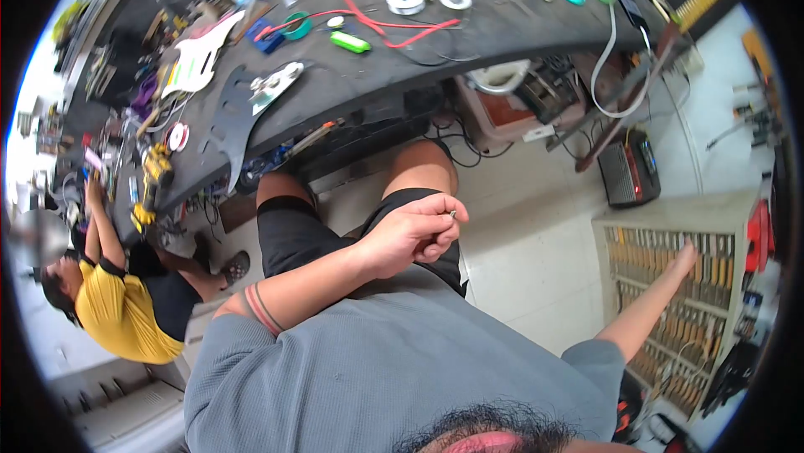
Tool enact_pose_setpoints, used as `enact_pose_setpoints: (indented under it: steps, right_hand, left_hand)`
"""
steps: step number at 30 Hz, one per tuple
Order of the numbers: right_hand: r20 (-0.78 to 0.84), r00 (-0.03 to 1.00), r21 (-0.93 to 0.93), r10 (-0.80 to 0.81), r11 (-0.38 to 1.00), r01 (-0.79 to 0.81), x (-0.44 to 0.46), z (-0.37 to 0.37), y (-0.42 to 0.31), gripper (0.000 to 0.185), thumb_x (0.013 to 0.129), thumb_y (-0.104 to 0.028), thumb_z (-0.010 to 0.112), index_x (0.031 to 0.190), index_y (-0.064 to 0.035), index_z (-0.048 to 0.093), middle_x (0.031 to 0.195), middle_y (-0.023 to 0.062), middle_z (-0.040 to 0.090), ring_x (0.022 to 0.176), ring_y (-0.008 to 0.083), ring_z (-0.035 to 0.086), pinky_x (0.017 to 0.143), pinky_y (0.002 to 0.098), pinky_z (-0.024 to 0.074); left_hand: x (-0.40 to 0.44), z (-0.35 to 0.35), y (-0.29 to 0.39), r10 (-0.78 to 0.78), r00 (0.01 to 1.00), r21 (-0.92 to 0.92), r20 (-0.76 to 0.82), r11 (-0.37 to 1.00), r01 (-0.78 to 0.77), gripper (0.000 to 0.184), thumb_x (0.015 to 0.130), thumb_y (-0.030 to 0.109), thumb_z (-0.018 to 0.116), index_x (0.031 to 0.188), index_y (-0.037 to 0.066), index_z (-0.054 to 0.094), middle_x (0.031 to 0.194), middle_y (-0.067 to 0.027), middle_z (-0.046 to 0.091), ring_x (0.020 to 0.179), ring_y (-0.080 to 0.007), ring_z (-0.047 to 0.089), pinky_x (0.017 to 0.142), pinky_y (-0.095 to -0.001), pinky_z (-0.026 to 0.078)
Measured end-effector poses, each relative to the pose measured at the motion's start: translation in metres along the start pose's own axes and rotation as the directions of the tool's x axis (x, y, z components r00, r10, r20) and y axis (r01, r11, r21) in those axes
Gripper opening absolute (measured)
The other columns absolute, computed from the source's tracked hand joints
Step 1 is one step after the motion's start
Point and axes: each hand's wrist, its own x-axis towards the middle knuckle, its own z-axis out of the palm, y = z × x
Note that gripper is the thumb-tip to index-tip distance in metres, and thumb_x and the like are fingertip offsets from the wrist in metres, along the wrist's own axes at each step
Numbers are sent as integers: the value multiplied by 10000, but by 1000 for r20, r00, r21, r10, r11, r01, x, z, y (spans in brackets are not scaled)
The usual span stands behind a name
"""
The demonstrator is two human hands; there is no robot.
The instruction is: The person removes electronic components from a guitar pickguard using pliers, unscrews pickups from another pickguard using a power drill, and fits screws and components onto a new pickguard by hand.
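My left hand (416,237) is closed in front of my lap, with thumb and forefinger pinching a small metallic piece (453,214). Only its tip shows, too little to tell its kind. Far out to the right, my right hand (687,259) reaches to the front of a cabinet of small drawers (677,210). It is at the upper rows, among narrow drawer fronts in brown and grey. At this distance its fingers are too small to make out, and I cannot tell whether they grip a drawer.
The dark workbench (469,38) ahead carries wire spools (406,1), red cable (360,13), a guitar-shaped dark plate (230,118) and a yellow drill (155,172). A black box (628,168) stands beside the cabinet. At left sits a person in a yellow shirt (126,319).
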Motion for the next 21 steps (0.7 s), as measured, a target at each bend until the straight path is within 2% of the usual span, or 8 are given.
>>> enact_pose_setpoints:
  steps: [4,6,7,8,10,12,16,21]
  right_hand:
    - [340,892,209,-299,949,238,-238,84,-104,527,1037,-241,701,1507,-13,632,1452,163,683,1287,250,672,1111,448,515]
    - [743,554,150,-375,900,409,-455,105,-205,351,1055,-215,713,1361,-43,712,1303,108,729,1218,203,696,1084,405,538]
    - [918,278,214,-284,943,256,-529,111,-225,283,1052,-183,730,1296,-40,736,1266,83,736,1175,173,689,1057,376,541]
    - [950,20,305,-310,943,130,-593,114,-237,290,1040,-151,748,1303,-30,730,1209,79,737,1112,184,695,1037,362,541]
    - [818,-208,570,-536,802,176,-691,123,-252,295,1007,-90,777,1276,-5,687,1131,98,705,1076,179,683,995,352,553]
    - [866,-111,490,-488,872,-12,-750,133,-253,279,1003,-73,779,1249,-4,669,1177,112,666,1071,184,664,973,354,558]
    - [675,-167,736,-719,673,76,-811,140,-292,262,1004,-42,772,1240,-3,665,1237,113,623,1047,198,657,947,353,562]
    - [631,-220,773,-744,626,101,-856,154,-300,119,1026,-20,732,1132,-8,679,1211,107,634,1065,214,646,950,361,544]
  left_hand:
    - [-35,-7,13,178,983,199,-41,966,-167,323,1181,127,539,1501,88,523,961,-38,671,686,-60,509,600,-218,394]
    - [-51,-20,16,304,952,312,-37,908,-279,464,1182,99,535,1634,100,431,1053,-79,739,730,-57,596,630,-223,469]
    - [-64,-19,22,346,935,395,-76,871,-290,473,1183,96,532,1643,104,425,1060,-84,743,738,-60,608,639,-228,485]
    - [-75,-20,28,392,913,478,-110,827,-298,482,1184,94,529,1652,109,418,1068,-89,747,745,-63,620,648,-233,502]
    - [-100,-33,32,520,849,617,-91,699,-362,538,1151,19,541,1663,123,412,1072,-94,778,801,-99,676,706,-266,572]
    - [-127,-50,39,661,750,742,-21,513,-432,537,1141,-9,561,1649,81,410,1074,-129,779,823,-117,695,724,-276,585]
    - [-181,-84,48,813,582,794,-12,361,-488,502,1095,-49,623,1565,67,491,1077,-129,811,879,-183,782,783,-317,653]
    - [-219,-117,46,834,549,811,-53,357,-464,433,1087,-42,648,1490,46,517,1078,-133,816,919,-210,811,795,-328,665]
